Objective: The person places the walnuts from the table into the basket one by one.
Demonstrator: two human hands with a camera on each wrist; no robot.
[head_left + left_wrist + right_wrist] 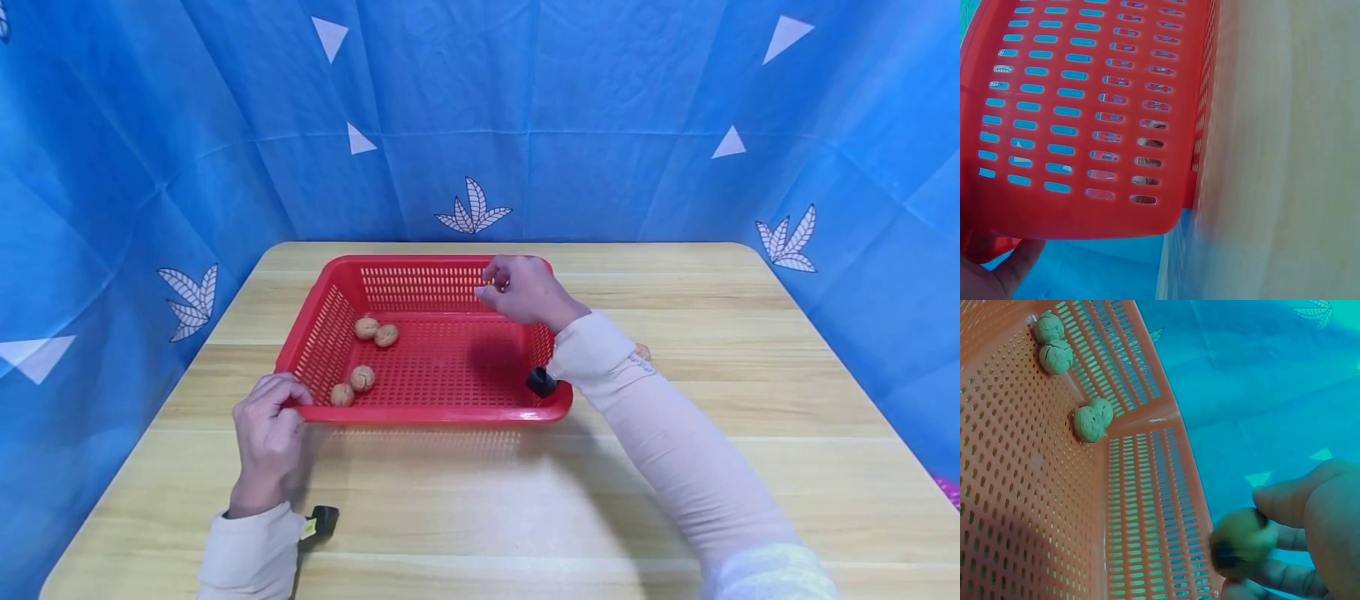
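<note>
A red plastic basket (pixel 435 414) with slotted walls sits on the table. My left hand (pixel 268 429) grips its rim at the near left corner, and the left wrist view shows the thumb (pixel 1019 265) against the rim. Over the basket's far right part is my right hand (pixel 525 290), pinching a walnut (pixel 1238 542) between thumb and fingers. The fingers mostly hide that walnut in the head view. Inside, at the left, lie a pair of walnuts (pixel 386 336) farther back and another pair, one walnut (pixel 363 378) touching its neighbour, closer to the front.
Another walnut (pixel 642 352) shows on the table right of the basket, partly hidden by the right sleeve (pixel 660 433). The wooden table (pixel 450 517) extends around the basket. A blue patterned cloth (pixel 600 183) hangs behind it and at both sides.
</note>
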